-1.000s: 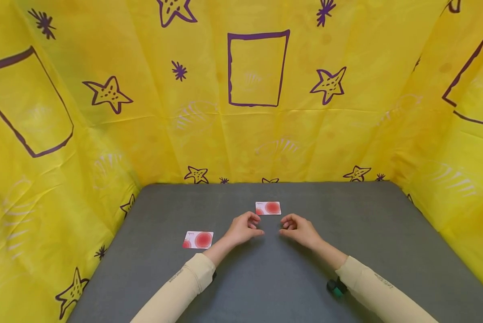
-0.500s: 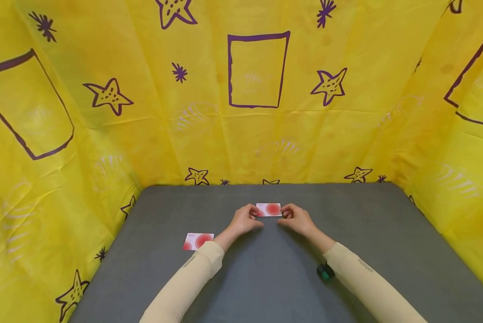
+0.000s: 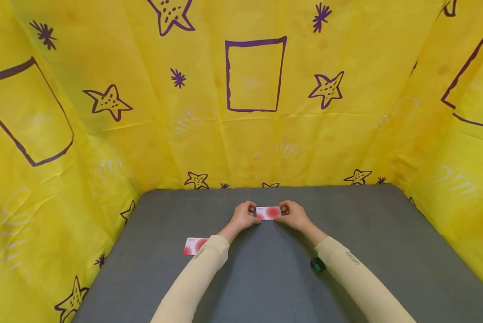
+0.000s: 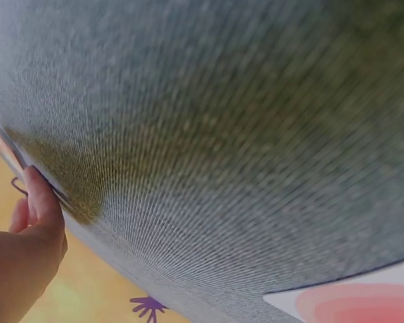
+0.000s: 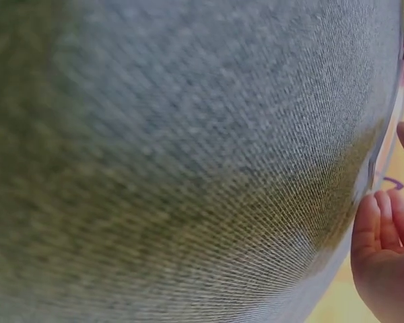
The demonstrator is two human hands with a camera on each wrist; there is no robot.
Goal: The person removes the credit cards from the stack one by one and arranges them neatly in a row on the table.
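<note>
A white card with red circles (image 3: 268, 213) lies near the far side of the grey table, between the two hands. The left hand (image 3: 243, 216) grips its left end, thumb at the near corner and curled fingers by the far one. At the opposite end the right hand (image 3: 295, 215) holds it the same way, its thumb over the near right corner. Both wrist views catch the card only edge-on, so the exact finger contact is hard to see. A second matching card (image 3: 192, 246) lies to the left, partly covered by the left sleeve; its corner also shows in the left wrist view.
The grey tabletop (image 3: 273, 278) spreads around the hands. Yellow cloth walls (image 3: 249, 152) with purple starfish drawings enclose its back and sides. A black and green device (image 3: 317, 264) sits at the right wrist, under the sleeve.
Both hands have moved forward and closed in on the far card's ends, from apart to holding it. The left sleeve now overlaps the left card. The view has tilted up slightly.
</note>
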